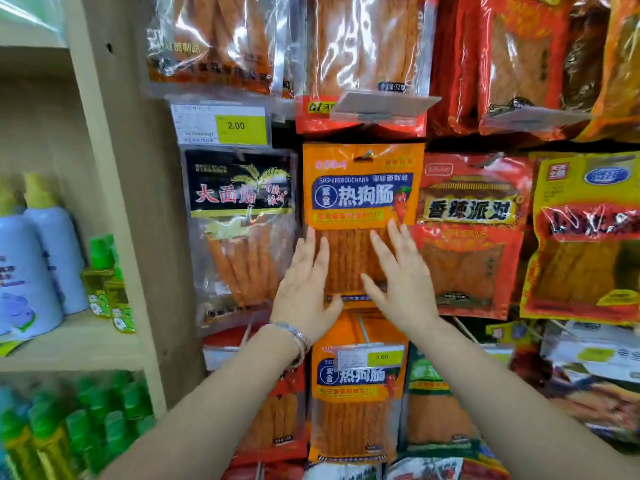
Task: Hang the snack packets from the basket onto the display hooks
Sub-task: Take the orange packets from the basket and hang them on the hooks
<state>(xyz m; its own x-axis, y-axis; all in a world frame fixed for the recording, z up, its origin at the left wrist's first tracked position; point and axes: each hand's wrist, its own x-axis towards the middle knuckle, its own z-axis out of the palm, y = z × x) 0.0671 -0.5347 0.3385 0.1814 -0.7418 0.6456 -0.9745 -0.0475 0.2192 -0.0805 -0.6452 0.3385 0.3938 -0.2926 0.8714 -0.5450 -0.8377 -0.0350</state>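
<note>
An orange snack packet with a blue label hangs from a display hook in the middle of the rack. My left hand lies flat with straight fingers at the packet's lower left edge. My right hand lies flat with spread fingers over its lower right part. Neither hand grips anything. A second packet of the same kind hangs directly below. The basket is out of view.
A black-labelled packet hangs to the left, red and yellow packets to the right. More packets hang above. A yellow price tag sticks out at upper left. A beige shelf upright and bottles stand left.
</note>
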